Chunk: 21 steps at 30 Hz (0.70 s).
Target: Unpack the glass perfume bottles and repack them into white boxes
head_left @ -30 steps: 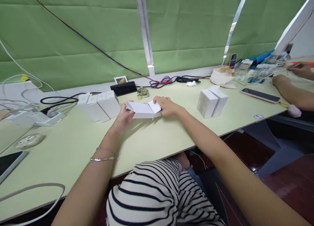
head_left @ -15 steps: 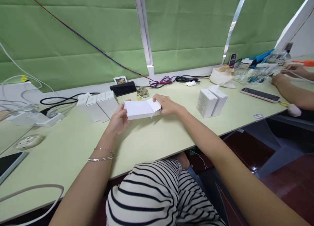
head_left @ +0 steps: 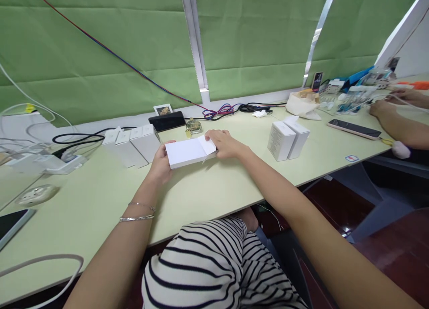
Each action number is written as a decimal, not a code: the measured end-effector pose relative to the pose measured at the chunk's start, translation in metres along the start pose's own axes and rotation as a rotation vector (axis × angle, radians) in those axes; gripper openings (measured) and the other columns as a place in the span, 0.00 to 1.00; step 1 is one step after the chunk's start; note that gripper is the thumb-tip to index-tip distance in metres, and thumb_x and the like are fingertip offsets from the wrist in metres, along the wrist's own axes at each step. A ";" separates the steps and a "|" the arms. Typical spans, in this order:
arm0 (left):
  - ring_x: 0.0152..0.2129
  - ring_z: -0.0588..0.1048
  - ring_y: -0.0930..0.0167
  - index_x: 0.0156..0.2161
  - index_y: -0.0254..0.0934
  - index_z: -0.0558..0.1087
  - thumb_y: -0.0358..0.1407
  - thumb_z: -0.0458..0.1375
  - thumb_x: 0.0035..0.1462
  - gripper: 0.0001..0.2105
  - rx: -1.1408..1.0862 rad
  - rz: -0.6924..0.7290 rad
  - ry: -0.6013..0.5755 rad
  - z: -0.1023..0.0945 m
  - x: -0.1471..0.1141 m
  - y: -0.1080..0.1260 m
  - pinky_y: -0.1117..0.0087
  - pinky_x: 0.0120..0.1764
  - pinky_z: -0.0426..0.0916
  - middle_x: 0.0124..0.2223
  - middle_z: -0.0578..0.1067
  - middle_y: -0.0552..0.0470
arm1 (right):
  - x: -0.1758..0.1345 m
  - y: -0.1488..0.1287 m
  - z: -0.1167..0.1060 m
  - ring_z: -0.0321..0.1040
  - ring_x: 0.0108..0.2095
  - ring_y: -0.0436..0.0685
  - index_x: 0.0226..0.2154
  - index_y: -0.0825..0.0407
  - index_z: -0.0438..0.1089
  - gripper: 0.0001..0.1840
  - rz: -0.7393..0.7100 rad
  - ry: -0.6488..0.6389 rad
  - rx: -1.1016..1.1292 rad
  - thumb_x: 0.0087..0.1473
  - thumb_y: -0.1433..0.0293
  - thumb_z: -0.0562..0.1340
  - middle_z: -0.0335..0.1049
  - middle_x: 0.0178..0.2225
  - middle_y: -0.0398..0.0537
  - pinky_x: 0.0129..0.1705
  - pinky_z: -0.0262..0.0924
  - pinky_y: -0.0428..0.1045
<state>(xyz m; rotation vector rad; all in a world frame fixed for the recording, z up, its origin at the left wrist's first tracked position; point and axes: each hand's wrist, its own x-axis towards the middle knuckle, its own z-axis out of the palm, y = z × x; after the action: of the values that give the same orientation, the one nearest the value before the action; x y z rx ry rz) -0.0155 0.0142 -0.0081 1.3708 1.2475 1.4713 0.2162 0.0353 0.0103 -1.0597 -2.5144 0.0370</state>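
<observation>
A white cardboard box lies on its side between my hands, held just over the table. My left hand grips its left end, fingers partly hidden behind it. At the right end, my right hand closes on the box's flap area, thumb on top. A thin flap sticks out below the right end. Several upright white boxes stand in a row left of my left hand. Two more white boxes stand to the right, one with a raised flap. Just behind the held box is a glass perfume bottle.
A black phone leans near a small picture at the back. Bundled cables run along the wall. Power strips stand at left. A cloth bag and another phone lie at right, near a co-worker's hands.
The held box has shifted slightly left and down, with both hands moving along. Its left end now sits a little lower and the right hand keeps its hold.
</observation>
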 end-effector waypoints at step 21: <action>0.52 0.66 0.58 0.44 0.43 0.69 0.42 0.61 0.48 0.17 0.369 -0.120 -0.091 -0.010 0.000 -0.002 0.56 0.53 0.62 0.52 0.69 0.44 | -0.014 0.030 -0.006 0.56 0.52 0.71 0.49 0.53 0.56 0.25 0.474 -0.067 -0.138 0.45 0.76 0.57 0.62 0.48 0.62 0.50 0.48 0.70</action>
<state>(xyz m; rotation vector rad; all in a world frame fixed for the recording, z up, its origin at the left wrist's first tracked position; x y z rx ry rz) -0.0253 0.0131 -0.0099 1.5491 1.5676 1.1197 0.2473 0.0461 0.0058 -1.7151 -2.2902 0.0340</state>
